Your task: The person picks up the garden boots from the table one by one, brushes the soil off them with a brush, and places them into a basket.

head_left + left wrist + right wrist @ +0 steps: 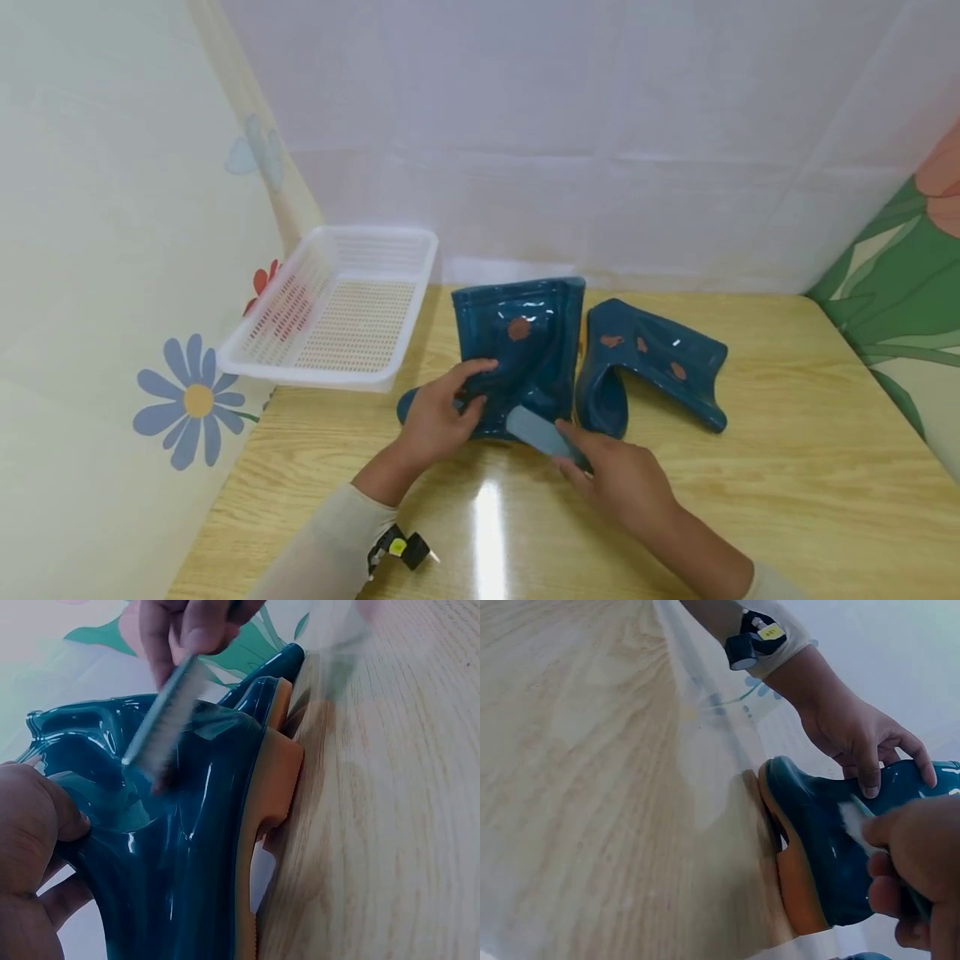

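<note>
A glossy dark-blue rain boot [551, 350] stands at the middle of the table, with a brown smear on its shaft and an orange sole visible in the wrist views. My left hand [438, 417] grips it around the ankle, thumb and fingers on opposite sides. In my right hand [626, 479] is a grey-blue brush [536, 432], its pale bristles [169, 724] against or very close to the boot's lower part; exact contact is blurred. Just to the right lies a second rain boot [697, 367] bearing several brown smears.
A white perforated plastic basket [307, 377] sits at the back left. The wooden table [787, 467] meets a white sheet at the back and flower-printed sheets at both sides. A black wrist device [405, 546] is strapped over my left sleeve.
</note>
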